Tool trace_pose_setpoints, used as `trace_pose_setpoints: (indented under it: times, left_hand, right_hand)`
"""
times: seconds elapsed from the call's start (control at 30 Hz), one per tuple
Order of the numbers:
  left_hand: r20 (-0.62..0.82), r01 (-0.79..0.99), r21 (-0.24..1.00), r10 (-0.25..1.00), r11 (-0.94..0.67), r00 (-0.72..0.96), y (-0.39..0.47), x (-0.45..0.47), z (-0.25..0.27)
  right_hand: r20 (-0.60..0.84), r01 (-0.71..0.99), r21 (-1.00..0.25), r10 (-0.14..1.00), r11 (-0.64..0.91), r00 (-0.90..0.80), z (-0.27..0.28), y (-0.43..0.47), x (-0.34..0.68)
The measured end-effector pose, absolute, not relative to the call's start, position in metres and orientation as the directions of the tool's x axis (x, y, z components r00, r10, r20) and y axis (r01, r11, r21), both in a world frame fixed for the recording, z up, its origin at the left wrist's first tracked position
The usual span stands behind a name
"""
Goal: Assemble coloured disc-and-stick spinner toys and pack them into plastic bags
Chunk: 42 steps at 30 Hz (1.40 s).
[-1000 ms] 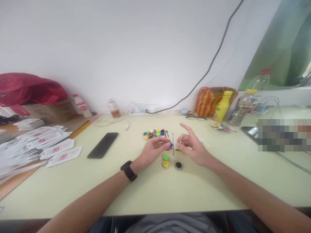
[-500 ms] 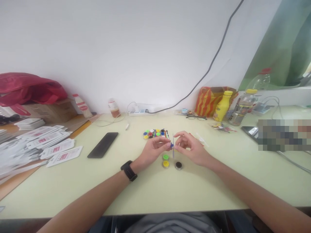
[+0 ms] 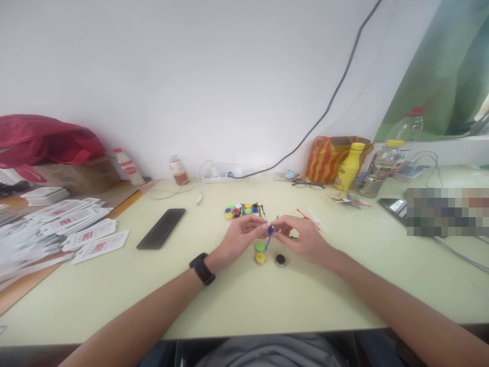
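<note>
Over the middle of the table my left hand (image 3: 249, 232) pinches a small blue part, mostly covered by the fingertips. Facing it, my right hand (image 3: 300, 235) is closed with thumb and index finger at the same spot. Between the fingertips shows a thin blue stick (image 3: 269, 239) with a rounder blue middle, slanting down to the left. Just below are a green-topped disc (image 3: 260, 247), a yellow-topped disc (image 3: 260, 258) and a black-topped disc (image 3: 280, 260). Behind my left hand lies a group of coloured discs (image 3: 237, 206) and thin sticks (image 3: 261, 209).
A red stick (image 3: 305, 216) and a white strip (image 3: 318, 219) lie beyond my right hand. A black phone (image 3: 162, 229) and stacked white tags (image 3: 89, 234) are at left. Eyeglasses (image 3: 308, 184), a yellow bottle (image 3: 350, 167) and a striped bag (image 3: 320, 159) stand behind.
The blue stick has turned from upright to a slant. My right fingers have closed in on it from a looser, spread pose, and the red stick behind shows more fully.
</note>
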<state>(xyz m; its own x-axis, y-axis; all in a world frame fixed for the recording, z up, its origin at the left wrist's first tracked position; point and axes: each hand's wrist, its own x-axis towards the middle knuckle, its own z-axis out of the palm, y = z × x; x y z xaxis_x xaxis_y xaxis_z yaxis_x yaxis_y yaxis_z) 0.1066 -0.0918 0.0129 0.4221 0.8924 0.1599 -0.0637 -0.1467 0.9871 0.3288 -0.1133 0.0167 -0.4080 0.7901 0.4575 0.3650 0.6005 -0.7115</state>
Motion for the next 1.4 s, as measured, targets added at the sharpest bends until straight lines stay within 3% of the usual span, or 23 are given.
trace_pose_setpoints:
  times: [0.23,0.43,0.5,0.63,0.73,0.87,1.17,1.27,1.4]
  left_hand:
    - [0.253,0.204,0.914,0.885,-0.351,0.390,-0.090,0.105,0.014]
    - [0.386,0.462,0.619,0.759,-0.635,0.525,-0.099,0.100,0.015]
    - [0.375,0.517,0.529,0.732,-0.673,0.569,-0.102,0.099,0.017]
    - [0.309,0.592,0.421,0.722,-0.687,0.619,-0.104,0.094,0.022]
    - [0.245,0.581,0.406,0.696,-0.706,0.675,-0.104,0.090,0.023]
    - [0.222,0.551,0.420,0.670,-0.721,0.708,-0.103,0.086,0.023]
    - [0.260,0.495,0.474,0.653,-0.728,0.712,-0.099,0.089,0.017]
    - [0.285,0.480,0.397,0.602,-0.782,0.746,-0.099,0.092,0.020]
    - [0.340,0.429,0.149,0.454,-0.891,0.824,-0.101,0.098,0.025]
  right_hand:
    - [0.583,0.533,-0.625,0.795,0.570,-0.165,0.026,-0.100,0.350]
    - [0.665,0.739,-0.449,0.741,0.502,-0.100,0.026,-0.088,0.368]
    - [0.607,0.847,-0.314,0.777,0.428,-0.167,0.021,-0.084,0.372]
    - [0.360,0.939,-0.023,0.879,0.343,-0.312,0.010,-0.077,0.382]
    - [0.336,0.950,0.070,0.889,0.305,-0.310,0.007,-0.074,0.387]
    - [0.418,0.955,0.019,0.865,0.296,-0.277,0.010,-0.071,0.389]
    - [0.404,0.782,-0.342,0.833,0.521,-0.379,0.014,-0.079,0.373]
    - [0.356,0.746,-0.397,0.839,0.535,-0.412,0.015,-0.085,0.368]
    - [0.286,0.742,-0.413,0.849,0.528,-0.445,0.014,-0.090,0.365]
